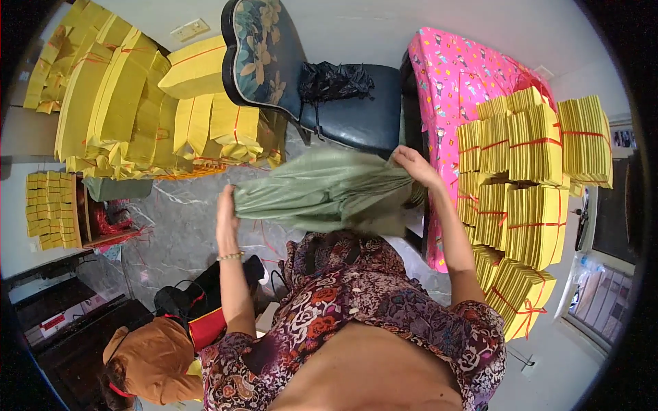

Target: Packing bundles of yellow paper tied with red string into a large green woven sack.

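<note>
A green sack of thin, woven-looking plastic (315, 188) is stretched sideways in front of my body, creased and slightly blurred along its lower right. My left hand (227, 211) is closed on its left end, with a bracelet on the wrist. At the upper right corner of the sack, my right hand (415, 165) pinches the edge. The sack hangs above the grey marbled floor (185, 226), between me and a dark blue padded chair (353, 113). A crumpled black plastic bag (336, 82) lies on the chair's seat.
Yellow paper bundles (123, 96) are piled at the far left. More red-tied yellow stacks (534, 144) stand at right, beside a table with a pink patterned cover (445, 82). A wooden box with red strings (103, 222) sits at left. Brown cloth (154, 359) lies lower left.
</note>
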`<state>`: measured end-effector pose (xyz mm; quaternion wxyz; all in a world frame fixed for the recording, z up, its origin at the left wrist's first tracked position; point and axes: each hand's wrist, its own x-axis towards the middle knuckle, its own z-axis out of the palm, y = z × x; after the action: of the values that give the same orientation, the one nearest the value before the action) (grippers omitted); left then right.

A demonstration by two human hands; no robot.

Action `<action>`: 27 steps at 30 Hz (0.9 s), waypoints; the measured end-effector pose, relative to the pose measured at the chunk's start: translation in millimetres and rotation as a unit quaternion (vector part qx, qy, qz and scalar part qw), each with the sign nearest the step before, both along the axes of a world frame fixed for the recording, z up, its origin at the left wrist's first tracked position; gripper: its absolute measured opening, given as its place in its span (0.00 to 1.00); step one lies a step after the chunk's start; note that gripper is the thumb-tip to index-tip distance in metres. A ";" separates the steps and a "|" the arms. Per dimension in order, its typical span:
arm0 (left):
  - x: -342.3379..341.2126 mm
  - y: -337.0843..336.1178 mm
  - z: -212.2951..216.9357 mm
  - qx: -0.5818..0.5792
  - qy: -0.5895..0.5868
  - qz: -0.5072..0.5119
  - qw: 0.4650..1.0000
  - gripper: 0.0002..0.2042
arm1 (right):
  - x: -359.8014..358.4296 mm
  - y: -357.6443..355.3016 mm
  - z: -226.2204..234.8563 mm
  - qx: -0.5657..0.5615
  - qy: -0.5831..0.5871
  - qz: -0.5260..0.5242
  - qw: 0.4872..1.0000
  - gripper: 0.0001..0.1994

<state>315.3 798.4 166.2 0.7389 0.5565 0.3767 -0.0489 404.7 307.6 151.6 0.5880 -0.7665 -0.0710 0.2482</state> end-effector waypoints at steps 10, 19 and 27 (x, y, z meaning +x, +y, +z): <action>2.2 3.0 7.1 0.753 -0.056 -0.156 0.637 0.26 | -7.0 41.5 29.4 0.074 0.136 0.089 0.984 0.23; 23.2 -185.1 62.7 0.558 -0.329 -0.347 0.678 0.40 | -31.2 119.9 78.2 0.220 0.221 0.062 0.948 0.22; 35.2 -180.1 19.9 0.159 -0.209 -0.408 0.874 0.10 | 47.7 44.7 66.6 -0.153 -0.109 0.205 0.961 0.24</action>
<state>350.5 618.3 186.1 0.6163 0.7682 -0.0446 -0.1676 452.4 352.3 218.2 0.3889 -0.8389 -0.2515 0.2859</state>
